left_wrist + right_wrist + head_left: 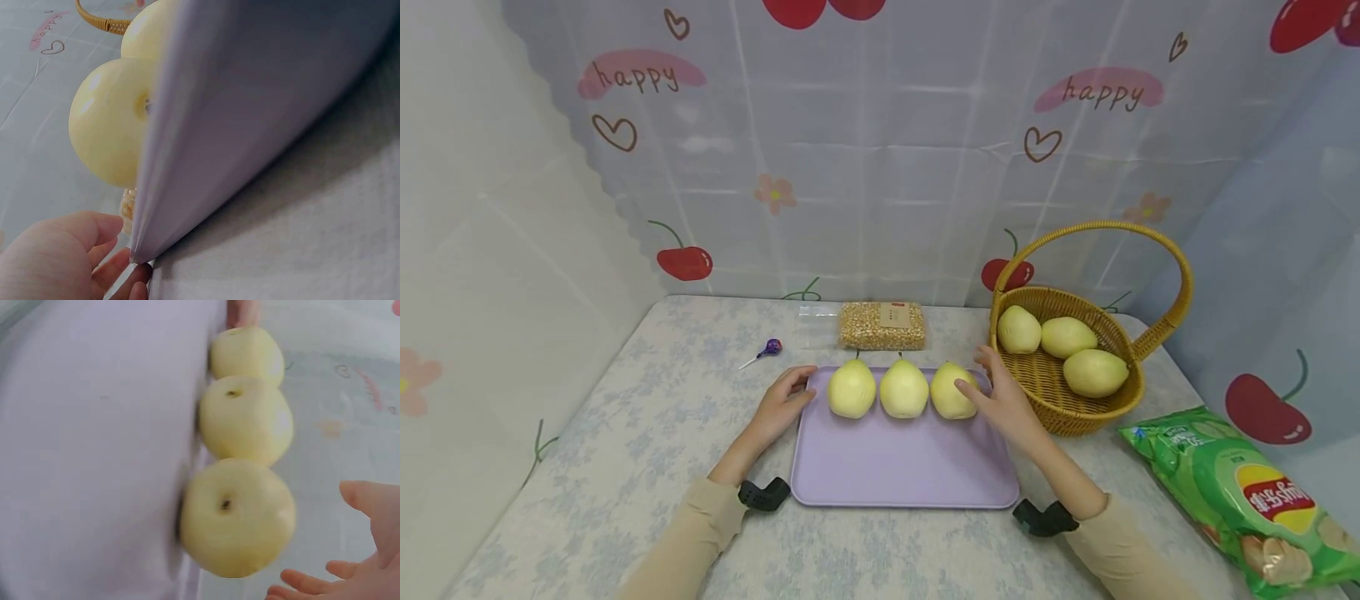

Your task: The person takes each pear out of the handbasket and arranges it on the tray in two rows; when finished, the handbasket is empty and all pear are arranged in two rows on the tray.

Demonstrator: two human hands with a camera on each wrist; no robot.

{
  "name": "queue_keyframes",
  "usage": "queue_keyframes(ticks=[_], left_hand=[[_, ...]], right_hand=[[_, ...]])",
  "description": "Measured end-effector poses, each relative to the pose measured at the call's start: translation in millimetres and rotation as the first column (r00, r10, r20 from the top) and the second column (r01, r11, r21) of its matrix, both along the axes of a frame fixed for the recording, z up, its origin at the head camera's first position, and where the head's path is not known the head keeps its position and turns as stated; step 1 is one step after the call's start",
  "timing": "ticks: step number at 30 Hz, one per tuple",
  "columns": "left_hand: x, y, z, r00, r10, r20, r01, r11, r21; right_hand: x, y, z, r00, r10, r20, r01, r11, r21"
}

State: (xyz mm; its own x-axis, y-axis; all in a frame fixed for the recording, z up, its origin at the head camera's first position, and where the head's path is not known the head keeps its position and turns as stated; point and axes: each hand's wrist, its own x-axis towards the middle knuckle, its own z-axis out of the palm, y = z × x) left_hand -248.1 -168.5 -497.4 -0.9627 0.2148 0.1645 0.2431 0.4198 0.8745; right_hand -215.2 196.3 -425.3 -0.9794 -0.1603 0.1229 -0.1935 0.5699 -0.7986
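Observation:
Three pale yellow-green pears stand in a row along the far side of a lilac tray (904,467): a left pear (852,390), a middle pear (904,390) and a right pear (951,398). My left hand (781,402) is at the tray's far left corner; in the left wrist view its fingertips (139,275) touch the rim, thumb raised beside it. At the far right corner, my right hand (1006,407) has thumb and fingers spread beside the right pear. The right wrist view shows a gap between this hand (369,569) and the nearest pear (237,519).
A wicker basket (1123,408) with a tall handle holds three more pears, just right of the tray. Behind the tray lies a clear bag of corn kernels (868,327). A purple lollipop (771,347) lies back left, a green chip bag (1232,492) front right.

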Motion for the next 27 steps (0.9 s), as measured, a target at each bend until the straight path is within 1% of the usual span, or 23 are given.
queue_keyframes(ticks=[4, 6, 8, 11, 16, 22, 27], left_hand=[[-0.4, 0.1, 0.7, 1.000, 0.002, -0.006, -0.002, 1.000, -0.002], [-0.5, 0.1, 1.0, 1.000, 0.002, -0.007, -0.002, 1.000, 0.000], [-0.4, 0.1, 1.4, 1.000, 0.000, -0.007, 0.000, 1.000, 0.002], [-0.5, 0.3, 1.5, 1.000, 0.001, -0.004, -0.001, 1.000, 0.006], [-1.0, 1.0, 0.4, 1.000, 0.006, -0.009, -0.006, 1.000, 0.004], [0.1, 1.1, 0.1, 1.000, 0.003, -0.005, -0.003, 1.000, 0.000], [1.3, 1.1, 1.1, 1.000, -0.002, 0.007, 0.002, 1.000, -0.003]], right_hand=[[0.6, 7, 13.6, 0.997, 0.005, -0.074, -0.015, 0.992, -0.129], [0.3, 12, 19.7, 0.993, -0.021, -0.112, 0.002, 0.987, -0.164], [-0.4, 18, 25.2, 0.989, -0.059, -0.134, 0.032, 0.979, -0.199], [-2.5, 30, 30.8, 0.981, -0.125, -0.148, 0.093, 0.974, -0.207], [-8.0, 50, 35.6, 0.964, -0.230, -0.133, 0.201, 0.958, -0.202], [-14.1, 73, 37.9, 0.922, -0.364, -0.133, 0.336, 0.921, -0.196], [-15.7, 87, 39.0, 0.889, -0.438, -0.130, 0.412, 0.892, -0.187]])
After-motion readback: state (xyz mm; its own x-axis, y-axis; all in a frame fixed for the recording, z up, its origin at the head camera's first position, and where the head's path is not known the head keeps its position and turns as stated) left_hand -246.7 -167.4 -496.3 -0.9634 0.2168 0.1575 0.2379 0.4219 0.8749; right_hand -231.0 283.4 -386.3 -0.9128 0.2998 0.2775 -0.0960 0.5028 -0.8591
